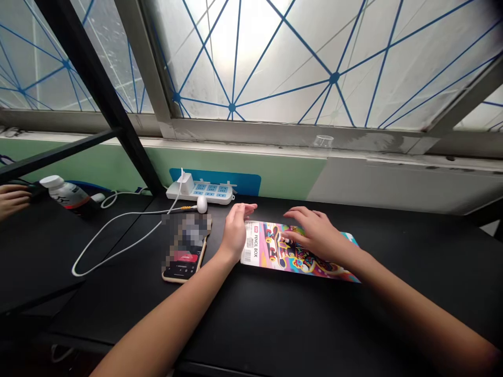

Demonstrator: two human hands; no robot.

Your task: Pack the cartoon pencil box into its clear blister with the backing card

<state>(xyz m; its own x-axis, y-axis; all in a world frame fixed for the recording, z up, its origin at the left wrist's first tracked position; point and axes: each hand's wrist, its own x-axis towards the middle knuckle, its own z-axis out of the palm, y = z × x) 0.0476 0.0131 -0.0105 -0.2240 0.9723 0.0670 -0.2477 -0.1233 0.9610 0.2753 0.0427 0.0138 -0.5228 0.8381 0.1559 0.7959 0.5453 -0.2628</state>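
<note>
As right hand [316, 234] seemingly touches pencil box [267, 254], left hand [234, 233] beside

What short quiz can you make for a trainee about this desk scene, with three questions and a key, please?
1. True or false: the right hand is over the pencil box.
2. Which lies nearer the left hand: A, the phone, or B, the white bottle?
3. Fill in the blank: the white earbud lies just in front of the ____.

Key: 1. True. 2. A. 3. power strip.
</note>
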